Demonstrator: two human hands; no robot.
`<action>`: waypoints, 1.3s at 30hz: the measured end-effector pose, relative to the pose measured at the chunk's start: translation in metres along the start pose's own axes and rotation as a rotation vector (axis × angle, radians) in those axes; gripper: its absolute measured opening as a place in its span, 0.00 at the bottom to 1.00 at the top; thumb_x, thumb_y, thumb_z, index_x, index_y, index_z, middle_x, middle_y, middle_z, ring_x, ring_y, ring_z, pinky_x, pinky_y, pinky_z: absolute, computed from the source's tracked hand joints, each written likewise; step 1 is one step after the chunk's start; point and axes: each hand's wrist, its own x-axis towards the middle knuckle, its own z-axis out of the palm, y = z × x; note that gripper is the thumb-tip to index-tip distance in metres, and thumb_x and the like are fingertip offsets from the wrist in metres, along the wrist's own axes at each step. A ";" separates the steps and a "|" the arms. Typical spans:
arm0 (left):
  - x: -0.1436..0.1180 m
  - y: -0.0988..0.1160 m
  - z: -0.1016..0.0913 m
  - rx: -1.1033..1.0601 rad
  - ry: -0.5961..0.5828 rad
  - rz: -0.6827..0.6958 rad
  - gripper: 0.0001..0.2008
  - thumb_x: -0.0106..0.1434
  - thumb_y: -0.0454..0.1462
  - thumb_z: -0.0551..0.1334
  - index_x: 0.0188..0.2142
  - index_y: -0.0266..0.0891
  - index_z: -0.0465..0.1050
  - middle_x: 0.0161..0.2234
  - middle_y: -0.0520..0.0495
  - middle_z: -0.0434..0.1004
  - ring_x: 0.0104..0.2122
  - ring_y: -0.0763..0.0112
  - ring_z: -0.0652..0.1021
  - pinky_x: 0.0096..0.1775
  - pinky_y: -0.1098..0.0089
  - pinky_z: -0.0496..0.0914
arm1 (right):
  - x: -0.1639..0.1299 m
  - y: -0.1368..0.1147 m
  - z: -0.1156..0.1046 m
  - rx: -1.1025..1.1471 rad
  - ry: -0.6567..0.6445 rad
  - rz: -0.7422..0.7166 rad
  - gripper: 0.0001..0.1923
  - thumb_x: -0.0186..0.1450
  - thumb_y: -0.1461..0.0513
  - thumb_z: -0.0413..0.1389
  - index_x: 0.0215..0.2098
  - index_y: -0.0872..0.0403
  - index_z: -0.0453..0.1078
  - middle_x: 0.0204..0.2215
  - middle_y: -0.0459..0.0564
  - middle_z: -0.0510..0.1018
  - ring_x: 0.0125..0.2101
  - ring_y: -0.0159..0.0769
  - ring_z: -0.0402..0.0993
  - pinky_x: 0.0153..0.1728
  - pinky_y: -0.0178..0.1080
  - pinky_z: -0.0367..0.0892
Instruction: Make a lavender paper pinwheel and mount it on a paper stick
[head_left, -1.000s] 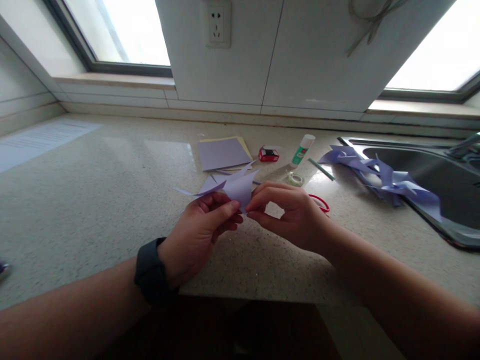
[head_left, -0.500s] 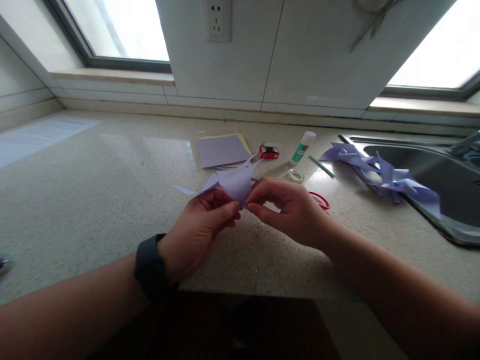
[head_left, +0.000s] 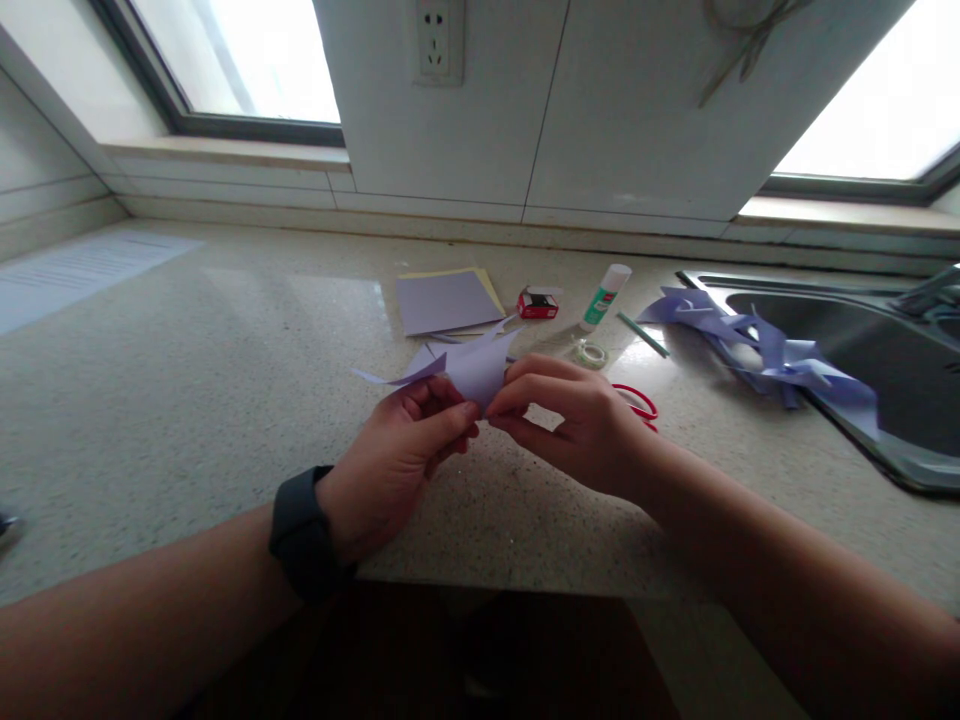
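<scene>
Both hands met over the speckled countertop [head_left: 187, 400]: the left hand [head_left: 397, 465] and right hand [head_left: 581, 425] each pinched the lilac paper piece [head_left: 469, 368], fingers closed on its lower corner, held just above the counter near its front edge. The paper was pale purple, cut into pointed flaps fanning left and up. Red scissors [head_left: 639, 402] lay just behind the right hand; wide bare counter spread left; the sink [head_left: 885, 400] sat well right.

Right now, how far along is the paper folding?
Done: folded purple pieces lie by the sink. In hand: left hand and right hand pinch a purple paper. Left: flat sheets, glue stick untouched.
</scene>
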 end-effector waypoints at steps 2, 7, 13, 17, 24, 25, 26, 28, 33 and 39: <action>0.000 0.000 0.000 0.002 0.006 0.008 0.08 0.58 0.33 0.72 0.32 0.37 0.74 0.30 0.54 0.73 0.28 0.79 0.71 0.33 0.76 0.67 | 0.000 0.000 0.000 0.007 -0.013 -0.009 0.02 0.70 0.67 0.59 0.40 0.55 0.74 0.36 0.49 0.73 0.36 0.32 0.72 0.37 0.37 0.68; 0.002 -0.002 -0.001 0.024 -0.013 0.037 0.08 0.58 0.34 0.72 0.32 0.37 0.74 0.30 0.54 0.72 0.28 0.78 0.70 0.32 0.76 0.65 | 0.001 0.000 0.003 0.036 0.017 0.024 0.02 0.69 0.67 0.59 0.39 0.54 0.73 0.36 0.47 0.72 0.34 0.31 0.71 0.35 0.36 0.67; 0.002 -0.002 -0.001 0.077 -0.026 0.066 0.09 0.58 0.35 0.73 0.31 0.37 0.73 0.29 0.53 0.72 0.29 0.76 0.70 0.33 0.75 0.64 | 0.001 -0.001 0.007 0.123 0.050 0.141 0.02 0.67 0.67 0.61 0.37 0.54 0.73 0.32 0.45 0.74 0.31 0.30 0.71 0.33 0.35 0.68; 0.001 -0.001 0.000 0.091 -0.015 0.060 0.10 0.56 0.35 0.73 0.32 0.37 0.74 0.29 0.54 0.71 0.28 0.76 0.69 0.32 0.74 0.63 | -0.001 0.000 0.008 0.163 0.049 0.180 0.02 0.68 0.66 0.61 0.37 0.54 0.72 0.30 0.44 0.75 0.30 0.30 0.71 0.33 0.35 0.68; 0.002 -0.001 -0.001 0.057 -0.057 0.021 0.07 0.61 0.37 0.71 0.34 0.37 0.75 0.31 0.53 0.73 0.30 0.76 0.72 0.34 0.74 0.67 | -0.003 0.004 0.011 0.223 0.083 0.244 0.05 0.67 0.65 0.61 0.42 0.52 0.70 0.32 0.44 0.74 0.32 0.30 0.71 0.33 0.35 0.68; 0.003 -0.001 -0.001 0.052 -0.068 0.016 0.08 0.61 0.38 0.71 0.35 0.37 0.76 0.32 0.52 0.73 0.31 0.75 0.72 0.35 0.74 0.67 | -0.003 0.004 0.011 0.234 0.082 0.243 0.06 0.67 0.65 0.61 0.42 0.52 0.70 0.32 0.44 0.74 0.32 0.30 0.71 0.34 0.35 0.68; 0.003 -0.001 -0.001 0.054 -0.079 0.016 0.08 0.62 0.39 0.71 0.36 0.37 0.76 0.33 0.51 0.74 0.31 0.75 0.72 0.35 0.74 0.68 | -0.003 0.004 0.011 0.244 0.084 0.240 0.06 0.67 0.65 0.61 0.42 0.52 0.70 0.32 0.44 0.74 0.32 0.30 0.71 0.34 0.36 0.68; 0.003 -0.001 -0.001 0.081 -0.098 0.021 0.09 0.62 0.40 0.71 0.38 0.38 0.77 0.35 0.51 0.75 0.31 0.76 0.72 0.34 0.74 0.67 | -0.004 0.004 0.012 0.261 0.090 0.237 0.07 0.67 0.65 0.62 0.43 0.52 0.70 0.33 0.44 0.74 0.32 0.30 0.71 0.34 0.36 0.69; 0.002 -0.001 -0.002 0.120 -0.072 -0.012 0.10 0.61 0.40 0.72 0.33 0.38 0.76 0.31 0.52 0.75 0.29 0.76 0.72 0.35 0.73 0.67 | -0.005 0.005 0.011 0.290 0.107 0.251 0.10 0.66 0.64 0.63 0.44 0.51 0.69 0.33 0.44 0.75 0.32 0.31 0.72 0.35 0.37 0.70; 0.002 -0.001 -0.002 0.143 -0.038 0.004 0.11 0.61 0.41 0.72 0.29 0.38 0.75 0.27 0.52 0.76 0.28 0.76 0.73 0.32 0.74 0.67 | -0.004 0.004 0.009 0.332 0.120 0.285 0.13 0.65 0.61 0.65 0.45 0.51 0.69 0.34 0.45 0.77 0.34 0.32 0.75 0.36 0.37 0.72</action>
